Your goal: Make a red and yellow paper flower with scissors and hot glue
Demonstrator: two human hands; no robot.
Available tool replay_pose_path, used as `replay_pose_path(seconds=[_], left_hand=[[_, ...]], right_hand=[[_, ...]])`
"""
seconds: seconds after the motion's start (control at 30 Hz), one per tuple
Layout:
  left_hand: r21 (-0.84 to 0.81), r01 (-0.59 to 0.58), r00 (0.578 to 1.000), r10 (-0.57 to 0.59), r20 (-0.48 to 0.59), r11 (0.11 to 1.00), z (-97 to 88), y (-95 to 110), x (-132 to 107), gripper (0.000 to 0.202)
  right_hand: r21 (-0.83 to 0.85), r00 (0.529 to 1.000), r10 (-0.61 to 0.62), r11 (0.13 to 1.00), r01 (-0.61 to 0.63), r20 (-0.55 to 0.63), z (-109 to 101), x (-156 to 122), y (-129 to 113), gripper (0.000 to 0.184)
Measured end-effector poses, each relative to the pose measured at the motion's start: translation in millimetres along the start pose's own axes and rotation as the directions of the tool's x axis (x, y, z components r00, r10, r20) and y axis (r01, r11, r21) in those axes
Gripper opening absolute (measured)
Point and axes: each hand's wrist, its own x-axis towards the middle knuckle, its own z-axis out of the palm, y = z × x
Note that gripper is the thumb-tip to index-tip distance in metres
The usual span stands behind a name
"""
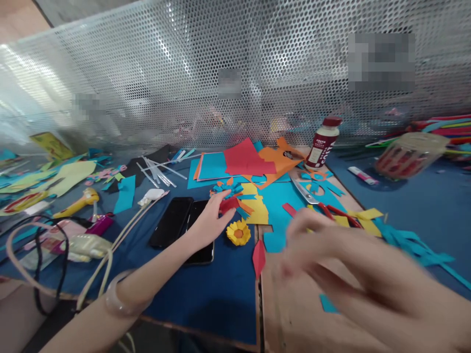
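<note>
My left hand (212,218) reaches over two dark phones, its thumb and fingers closed on a small piece of red paper (228,205). Just beyond it is a cluster of blue and orange paper strips (227,186). A yellow paper flower (238,232) sits beside the left hand, and a red paper petal (259,259) lies at the seam of the table. My right hand (342,260) hangs over the bare board in the foreground, with its fingers bent. Motion smears them, and whether they grip anything cannot be made out.
Red-handled scissors (309,193) lie among blue and yellow paper scraps. Behind are coloured sheets (215,166) and a Costa bottle (324,142). A clear plastic tub (410,156) stands right. A yellow glue gun (79,202) and cables (110,255) lie left, before a perforated metal screen (206,63).
</note>
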Motion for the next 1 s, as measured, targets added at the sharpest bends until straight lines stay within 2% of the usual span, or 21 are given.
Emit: replay_pose_path(seconds=[0.03, 0.13, 0.17, 0.23, 0.33, 0.43, 0.53, 0.6, 0.67, 0.77, 0.83, 0.9, 0.97, 1.0], left_hand=[[0.025, -0.026, 1.0, 0.026, -0.01, 0.999, -0.4, 0.8, -0.6, 0.048], [0.117, -0.08, 0.996, 0.085, -0.037, 0.99, -2.4, 5.4, -2.3, 0.045], [0.141, -0.09, 0.994, 0.098, -0.045, 0.986, -3.1, 7.3, -2.8, 0.044], [0.163, -0.113, 0.99, 0.126, -0.069, 0.98, -4.4, 10.9, -3.6, 0.04], [0.123, -0.152, 0.981, 0.165, -0.106, 0.981, -6.4, 16.2, -5.9, 0.033], [-0.021, -0.147, 0.984, 0.144, -0.103, 0.989, -7.4, 22.2, -10.3, 0.029], [-0.287, -0.041, 0.999, 0.049, 0.019, 0.957, -6.1, 28.9, -15.1, 0.027], [-0.425, 0.065, 0.989, -0.002, 0.148, 0.903, -4.4, 33.4, -17.5, 0.028], [-0.499, 0.172, 0.953, -0.015, 0.303, 0.849, -2.9, 37.4, -18.9, 0.029], [-0.557, 0.324, 0.864, 0.0, 0.503, 0.765, -2.0, 40.5, -20.0, 0.029], [-0.584, 0.378, 0.843, -0.006, 0.538, 0.718, -2.1, 40.2, -20.3, 0.027], [-0.604, 0.394, 0.852, -0.029, 0.523, 0.693, -2.5, 38.9, -20.3, 0.027], [-0.605, 0.397, 0.863, -0.057, 0.502, 0.69, -2.9, 37.6, -19.7, 0.029], [-0.598, 0.392, 0.87, -0.07, 0.488, 0.7, -3.1, 37.0, -19.2, 0.028]], right_hand=[[-0.032, 0.998, -0.036, 0.999, 0.038, 0.051, 7.8, 6.4, 8.9, 0.019], [-0.2, 0.972, -0.013, 0.978, 0.061, 0.234, 39.9, 12.1, 47.2, 0.015], [-0.238, 0.962, 0.009, 0.969, 0.058, 0.272, 49.8, 10.7, 58.9, 0.02], [-0.304, 0.961, 0.012, 0.95, 0.075, 0.276, 63.6, 6.7, 74.8, 0.024], [-0.315, 0.957, -0.003, 0.944, 0.099, 0.291, 68.1, 4.1, 79.7, 0.019], [-0.297, 0.95, -0.047, 0.944, 0.143, 0.307, 60.3, 6.8, 74.2, 0.016], [-0.299, 0.943, -0.174, 0.918, 0.259, 0.283, 48.7, 9.7, 66.9, 0.023], [-0.33, 0.941, -0.279, 0.885, 0.329, 0.191, 41.1, 10.6, 61.1, 0.023], [-0.375, 0.92, -0.38, 0.842, 0.388, 0.096, 34.5, 10.8, 55.0, 0.025], [-0.45, 0.884, -0.467, 0.787, 0.422, 0.013, 28.4, 10.5, 49.8, 0.029], [-0.507, 0.87, -0.494, 0.747, 0.431, 0.012, 27.6, 9.5, 51.3, 0.026], [-0.552, 0.86, -0.508, 0.707, 0.442, 0.039, 29.9, 7.9, 56.6, 0.025], [-0.552, 0.871, -0.489, 0.712, 0.434, 0.054, 35.2, 6.2, 63.2, 0.026], [-0.527, 0.887, -0.46, 0.745, 0.409, 0.039, 38.8, 5.7, 65.8, 0.026]])
